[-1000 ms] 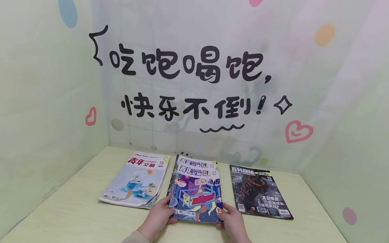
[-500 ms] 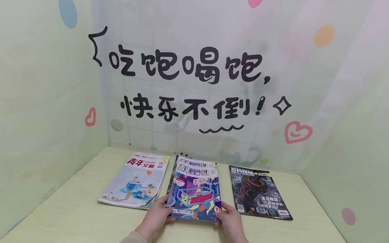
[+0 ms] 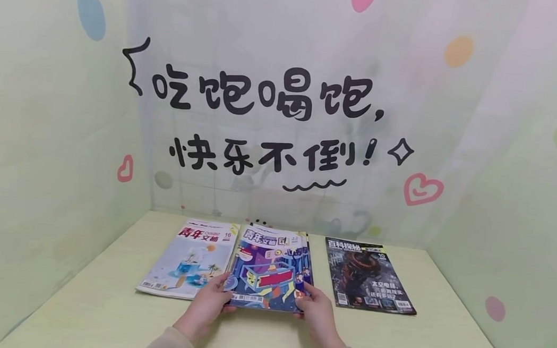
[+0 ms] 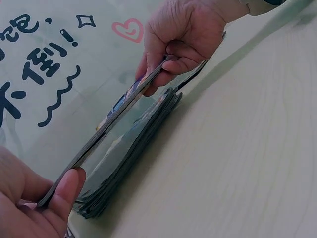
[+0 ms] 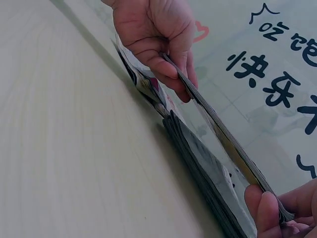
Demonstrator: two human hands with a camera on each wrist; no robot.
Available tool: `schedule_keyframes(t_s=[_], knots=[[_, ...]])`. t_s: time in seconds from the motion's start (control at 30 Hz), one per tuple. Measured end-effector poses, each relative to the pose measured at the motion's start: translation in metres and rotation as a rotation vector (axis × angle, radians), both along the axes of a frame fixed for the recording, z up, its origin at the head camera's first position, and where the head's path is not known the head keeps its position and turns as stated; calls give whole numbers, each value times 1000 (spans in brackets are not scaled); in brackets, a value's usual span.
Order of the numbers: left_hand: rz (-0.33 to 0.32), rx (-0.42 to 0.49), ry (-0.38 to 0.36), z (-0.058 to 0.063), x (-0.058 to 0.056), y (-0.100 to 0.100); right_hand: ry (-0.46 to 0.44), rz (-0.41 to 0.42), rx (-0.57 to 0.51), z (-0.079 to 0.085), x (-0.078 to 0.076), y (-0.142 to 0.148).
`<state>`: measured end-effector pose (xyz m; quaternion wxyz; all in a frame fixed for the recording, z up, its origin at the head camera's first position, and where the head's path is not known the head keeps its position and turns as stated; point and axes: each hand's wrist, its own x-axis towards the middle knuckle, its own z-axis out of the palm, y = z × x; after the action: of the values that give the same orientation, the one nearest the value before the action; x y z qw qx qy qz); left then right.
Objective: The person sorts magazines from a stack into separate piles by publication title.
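Both hands hold a purple magazine (image 3: 268, 274) by its near corners, with the cover facing up. My left hand (image 3: 207, 301) pinches the left corner, thumb on top and fingers beneath. At the right corner my right hand (image 3: 319, 310) grips in the same way. In the left wrist view a gap shows between the held magazine (image 4: 116, 119) and a stack of magazines (image 4: 143, 153) on the table below it. The right wrist view shows the same stack (image 5: 203, 171) from its other side, mostly hidden from above.
To the left lies a pale magazine (image 3: 191, 262) with a red title, close beside the held one. A dark magazine (image 3: 368, 278) lies on the right of the light wooden table (image 3: 259, 338). Printed cloth walls (image 3: 268, 29) enclose the back and sides.
Both hands have carried the held magazine a little left and away from the person. It now covers the title of the magazine beneath, which showed above it before.
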<state>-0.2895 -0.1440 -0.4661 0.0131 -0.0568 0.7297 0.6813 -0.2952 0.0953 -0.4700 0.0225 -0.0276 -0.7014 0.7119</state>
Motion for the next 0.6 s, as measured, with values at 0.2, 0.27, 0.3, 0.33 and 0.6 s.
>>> schedule_keyframes(t_s=[0.2, 0.27, 0.3, 0.33, 0.6], knots=[[28, -32, 32, 4, 3, -24, 13, 38, -14, 3, 0, -24], [33, -39, 47, 5, 4, -35, 12, 54, -18, 6, 1, -33], [34, -42, 54, 6, 4, -40, 11, 63, -25, 7, 1, -39], [41, -47, 53, 7, 5, -46, 12, 71, -35, 9, 1, -45], [24, -49, 44, 10, 9, -100, -2, 138, -68, 17, 6, -91]])
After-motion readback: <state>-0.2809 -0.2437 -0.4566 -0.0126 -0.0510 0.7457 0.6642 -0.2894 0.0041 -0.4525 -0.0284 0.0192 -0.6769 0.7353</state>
